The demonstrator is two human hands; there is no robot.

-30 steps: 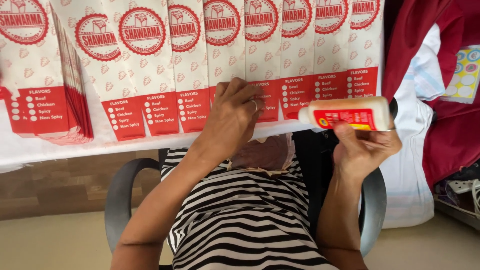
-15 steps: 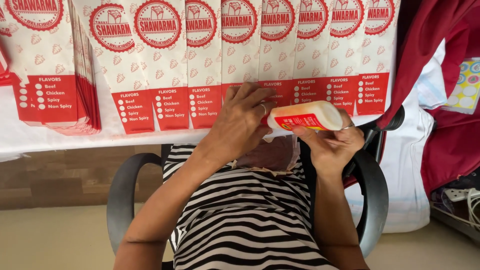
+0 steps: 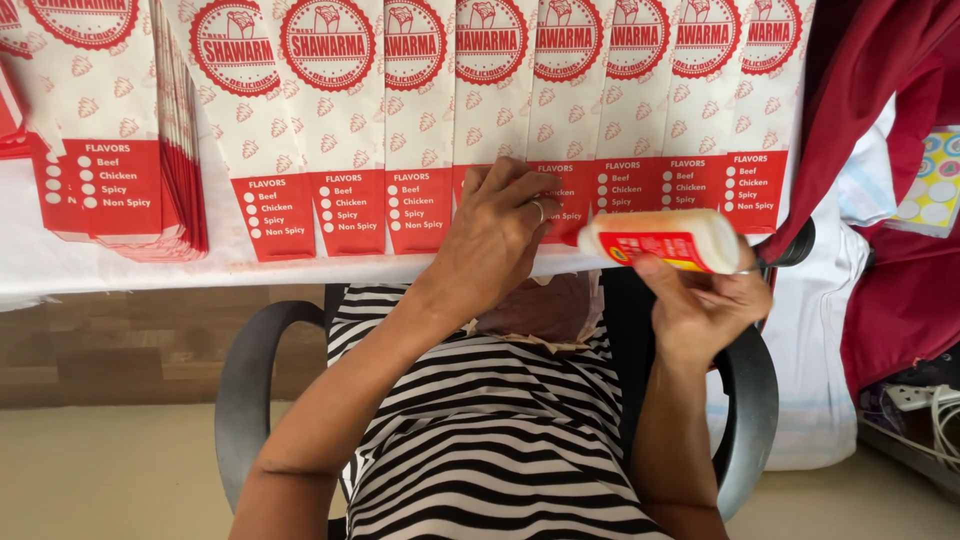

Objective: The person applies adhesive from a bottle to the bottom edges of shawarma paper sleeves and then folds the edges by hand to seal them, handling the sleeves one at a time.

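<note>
The right hand (image 3: pixel 705 300) is gripping a white glue bottle (image 3: pixel 660 240) with a red label, lying sideways just below the row of paper sleeves (image 3: pixel 500 110). What is inside the bottle cannot be told. The left hand (image 3: pixel 495 235) is pressing flat and open on the sleeves' red lower ends. A stack of sleeves (image 3: pixel 110 130) is sitting left of the row, red cloth (image 3: pixel 880 130) hanging to its right.

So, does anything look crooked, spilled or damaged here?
Nothing stands out. The paper bags lie in an even overlapping row on the table; the left hand presses one, and the right hand holds a glue bottle. No spill shows.
</note>
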